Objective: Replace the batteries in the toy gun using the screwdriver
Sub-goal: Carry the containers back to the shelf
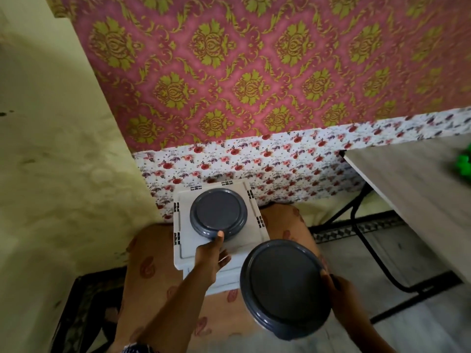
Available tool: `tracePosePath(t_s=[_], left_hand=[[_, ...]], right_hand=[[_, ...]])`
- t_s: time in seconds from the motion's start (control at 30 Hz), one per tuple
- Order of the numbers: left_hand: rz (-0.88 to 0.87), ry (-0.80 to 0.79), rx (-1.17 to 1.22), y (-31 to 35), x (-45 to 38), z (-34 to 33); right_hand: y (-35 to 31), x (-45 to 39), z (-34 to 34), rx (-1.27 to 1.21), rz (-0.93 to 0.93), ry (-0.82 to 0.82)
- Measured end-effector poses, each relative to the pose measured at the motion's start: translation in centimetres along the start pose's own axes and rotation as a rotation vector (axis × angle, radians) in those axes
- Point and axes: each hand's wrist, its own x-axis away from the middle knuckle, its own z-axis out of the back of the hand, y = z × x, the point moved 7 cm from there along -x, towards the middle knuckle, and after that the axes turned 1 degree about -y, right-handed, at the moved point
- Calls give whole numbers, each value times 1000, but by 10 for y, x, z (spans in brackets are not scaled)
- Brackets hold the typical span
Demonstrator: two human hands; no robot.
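Observation:
My left hand (pixel 210 258) grips the near rim of a round grey lidded container (pixel 218 212), thumb on top; the container sits on a white plastic box (pixel 254 235) between my knees. In the air at the lower right, my right hand (pixel 339 289) holds a second, larger-looking grey lidded container (pixel 283 286) by its right edge. At the far right edge of the view a blurred green object (pixel 462 164) lies on the table (pixel 413 184); what it is cannot be told. No screwdriver or batteries are in view.
The grey table stands at the right on black metal legs (pixel 367 240). A wall with pink and floral paper (pixel 254 159) rises straight ahead, and a pale yellow wall is at the left. My knees in patterned cloth (pixel 153 266) flank the white box. A dark patterned mat lies on the floor.

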Motion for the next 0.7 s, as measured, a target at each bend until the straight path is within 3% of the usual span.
tracePosePath(t_s=[0.2, 0.43, 0.7], left_hand=[[-145, -60, -240, -47, 61, 18], [45, -149, -192, -120, 87, 48], [70, -33, -64, -150, 42, 79]], right_hand=[[-4, 19, -7, -14, 38, 52], [6, 47, -48, 13, 59, -3], [45, 29, -100, -361, -261, -129]])
